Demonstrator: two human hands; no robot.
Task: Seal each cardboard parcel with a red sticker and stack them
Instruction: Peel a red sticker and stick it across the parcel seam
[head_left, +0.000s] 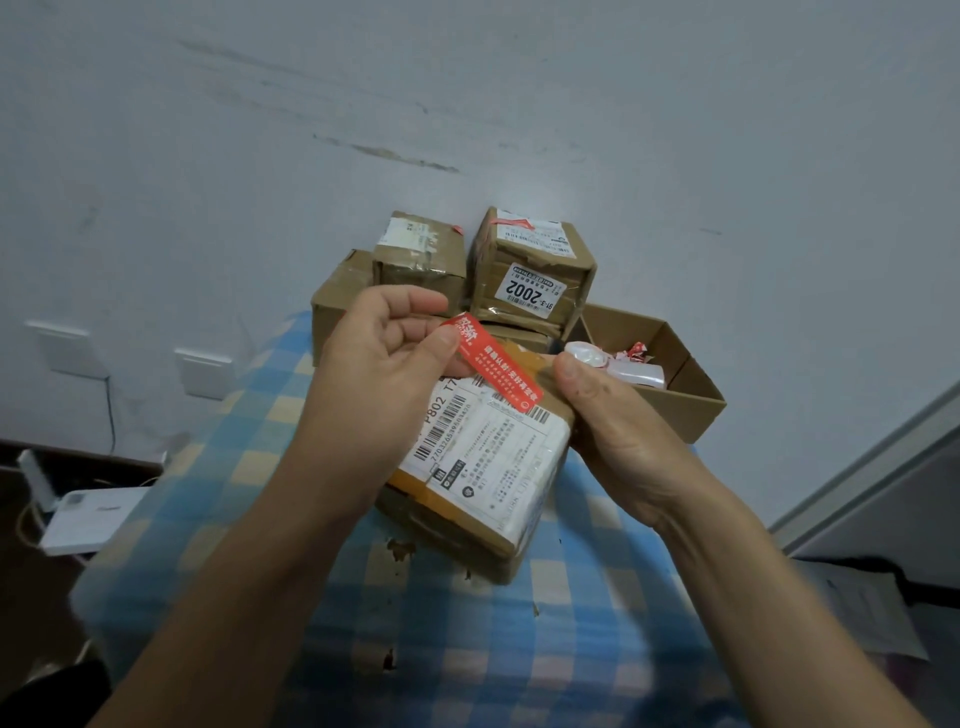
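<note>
Rear parcel (531, 270) "2002" — front parcel (493, 457) "P802"

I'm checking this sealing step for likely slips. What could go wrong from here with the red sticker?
The left hand pinches only one end of the red sticker, which runs diagonally across the parcel; it could land crooked, perhaps covering the barcode label.
Its loose length might curl and stick to itself or the fingers.
The right hand grips the parcel just at its right edge, so pressing down may shift it.
</note>
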